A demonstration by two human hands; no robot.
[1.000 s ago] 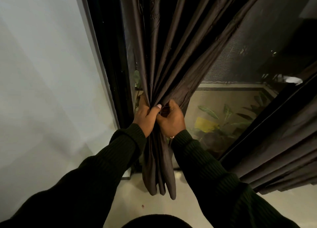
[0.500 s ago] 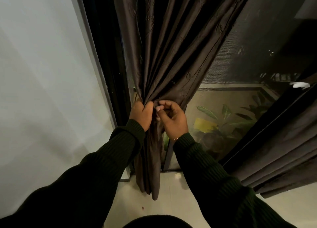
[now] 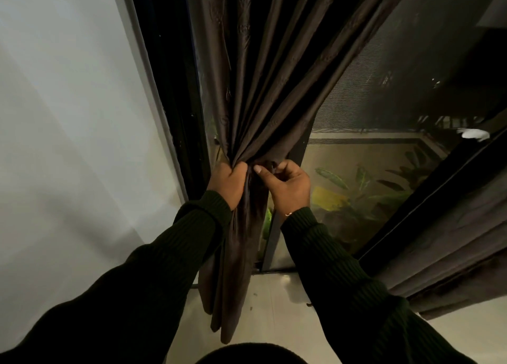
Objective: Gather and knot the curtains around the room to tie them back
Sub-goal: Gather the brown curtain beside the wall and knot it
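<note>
A dark brown curtain (image 3: 263,84) hangs in front of the window and is bunched into a narrow bundle at mid-height. My left hand (image 3: 227,184) grips the bundle from the left, fingers wrapped round the cloth. My right hand (image 3: 288,185) pinches the folds at the bundle's right side with thumb and curled fingers. Below both hands the loose tail of the curtain (image 3: 233,281) hangs down toward the floor. Both arms wear dark ribbed sleeves.
A white wall (image 3: 68,144) fills the left. A black window frame (image 3: 175,103) runs beside the curtain. Mesh glass (image 3: 384,89) shows plants outside. A second dark curtain (image 3: 452,248) hangs at the right. Pale floor (image 3: 274,308) lies below.
The bundle has been drawn tighter and narrower. My right hand has shifted from gripping beside the left hand to pinching the folds at the right; the hanging tail has slimmed.
</note>
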